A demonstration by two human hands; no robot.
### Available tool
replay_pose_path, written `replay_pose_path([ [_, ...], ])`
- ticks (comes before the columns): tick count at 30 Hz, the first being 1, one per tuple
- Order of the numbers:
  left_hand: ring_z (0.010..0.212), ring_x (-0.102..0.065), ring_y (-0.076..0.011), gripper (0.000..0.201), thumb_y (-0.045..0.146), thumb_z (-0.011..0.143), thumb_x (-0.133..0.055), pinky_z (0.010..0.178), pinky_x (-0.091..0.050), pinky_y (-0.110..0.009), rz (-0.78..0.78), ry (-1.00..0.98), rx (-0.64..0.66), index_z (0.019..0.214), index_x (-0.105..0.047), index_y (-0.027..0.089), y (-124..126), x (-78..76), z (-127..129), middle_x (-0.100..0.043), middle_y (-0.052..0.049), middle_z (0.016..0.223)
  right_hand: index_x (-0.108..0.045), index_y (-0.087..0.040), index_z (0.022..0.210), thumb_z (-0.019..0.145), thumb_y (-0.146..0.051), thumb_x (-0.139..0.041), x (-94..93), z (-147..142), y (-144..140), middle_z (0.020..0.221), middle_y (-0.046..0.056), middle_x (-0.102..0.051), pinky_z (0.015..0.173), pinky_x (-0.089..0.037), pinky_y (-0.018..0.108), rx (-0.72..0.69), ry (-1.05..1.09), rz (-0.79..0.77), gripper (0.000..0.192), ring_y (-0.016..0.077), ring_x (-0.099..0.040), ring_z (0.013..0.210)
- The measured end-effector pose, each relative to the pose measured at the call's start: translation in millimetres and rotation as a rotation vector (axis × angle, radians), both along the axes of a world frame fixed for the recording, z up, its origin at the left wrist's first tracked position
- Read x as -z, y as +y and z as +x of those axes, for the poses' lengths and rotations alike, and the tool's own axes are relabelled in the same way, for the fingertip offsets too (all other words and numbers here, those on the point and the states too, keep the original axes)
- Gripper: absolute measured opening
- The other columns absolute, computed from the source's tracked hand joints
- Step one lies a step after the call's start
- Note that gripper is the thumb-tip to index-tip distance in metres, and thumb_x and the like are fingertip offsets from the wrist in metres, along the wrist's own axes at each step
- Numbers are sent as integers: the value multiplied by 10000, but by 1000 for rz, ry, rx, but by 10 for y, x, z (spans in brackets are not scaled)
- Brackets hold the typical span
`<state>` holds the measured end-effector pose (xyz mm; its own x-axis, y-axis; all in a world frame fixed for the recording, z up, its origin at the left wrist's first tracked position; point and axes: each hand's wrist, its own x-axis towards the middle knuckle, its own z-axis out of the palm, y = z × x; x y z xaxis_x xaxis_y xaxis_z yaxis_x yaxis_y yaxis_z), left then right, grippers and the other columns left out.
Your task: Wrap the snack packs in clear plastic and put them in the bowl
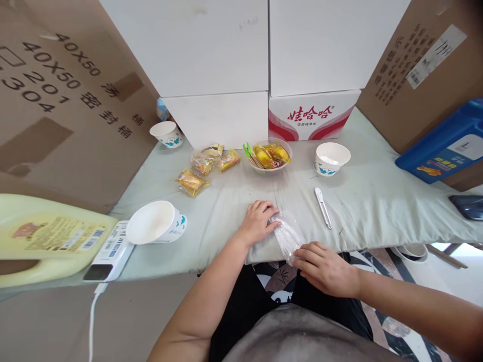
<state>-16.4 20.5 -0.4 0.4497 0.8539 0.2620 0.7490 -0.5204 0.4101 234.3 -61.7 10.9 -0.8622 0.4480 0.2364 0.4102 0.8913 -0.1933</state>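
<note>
Fingers [307,254] of left hand [256,221], right hand [330,269] grasping clear plastic [287,234]; bowl [268,171] holding yellow packets [263,157], green-tipped sticks [255,160].

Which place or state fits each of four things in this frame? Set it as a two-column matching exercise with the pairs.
1. Knife
2. Clear plastic
3. Blue jug
4. Clear bowl

A. Touched by left hand and right hand
B. Holds yellow packets
C. White, lying on the cloth
D. Beside the right-hand carton

Pairs: 1-C, 2-A, 3-D, 4-B
</note>
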Motion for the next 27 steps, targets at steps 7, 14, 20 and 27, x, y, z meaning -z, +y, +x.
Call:
replay_pose_path([
  [7, 1026, -526, -230, 188, 284, 869, -596, 917, -418, -407, 149, -65, -4, 1021, -668, 199, -70, -31, -5, -625, -75, 1059, -572, -139, 1225, 912, -159, -473, 128, -107, 169, 1123, 130, -623, 839, -438, 382, 50, -9, 62, 329, 237, -529, 1017],
  [14, 965, -529, -199, 122, 216, 874, -590, 865, -415, -371, 73, -54, 146, 919, -699, 242, -58, -12, 33, -670, -21, 933, -622, -149, 1100, 940, -176, -447, -9, -143, 217, 1001, 106, -641, 869, -407, 377, -1, 34, 21, 239, 222, -528, 979],
  [20, 997, -521, -217, 192, 227, 869, -580, 909, -434, -396, 4, -92, 159, 1044, -660, 232, -15, -2, 19, -662, -40, 1000, -626, -172, 1055, 953, -196, -437, -297, -293, 705, 916, 68, -660, 692, -421, 279, -119, -141, -128, 217, 164, -590, 789],
  [27, 1006, -555, -207, 509, 77, 841, -436, 938, -469, -416, -11, -232, 101, 1337, -421, 192, 0, 64, -32, -613, -86, 1085, -600, -163, 1060, 918, -252, -535, -233, -584, 1184, 962, 66, -680, 695, -409, 276, 114, -163, -163, 179, 185, -625, 856],
])
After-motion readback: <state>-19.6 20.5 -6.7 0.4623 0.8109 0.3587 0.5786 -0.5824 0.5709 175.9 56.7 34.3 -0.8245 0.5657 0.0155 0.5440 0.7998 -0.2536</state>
